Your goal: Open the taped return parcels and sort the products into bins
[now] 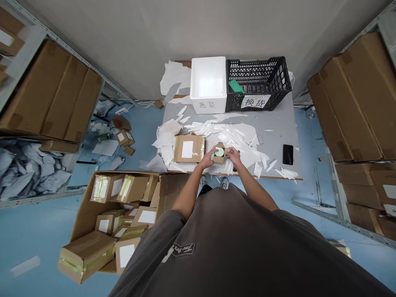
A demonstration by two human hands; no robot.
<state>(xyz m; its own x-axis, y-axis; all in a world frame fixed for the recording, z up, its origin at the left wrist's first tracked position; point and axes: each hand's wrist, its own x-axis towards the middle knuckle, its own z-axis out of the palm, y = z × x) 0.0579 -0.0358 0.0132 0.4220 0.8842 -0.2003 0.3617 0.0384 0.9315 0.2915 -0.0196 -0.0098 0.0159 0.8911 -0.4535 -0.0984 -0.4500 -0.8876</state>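
A small opened cardboard box (220,159) sits on the table before me, with a pale green round thing (219,152) showing inside it. My left hand (209,157) grips the box's left side, thumb near the opening. On the other side, the fingers of my right hand (233,156) are closed on the box's right flap. A dark and red object (234,168) lies partly hidden under my right hand; I cannot make out its kind. Just left of my left hand lies a taped, closed carton (189,149) with a white label.
Torn white paper and plastic scraps (238,134) cover much of the table (275,123). Behind stand a white foam bin (208,105) and a black crate (258,88). A phone (287,154) lies right. A large carton (173,187) of parcels stands front left; shelves flank both sides.
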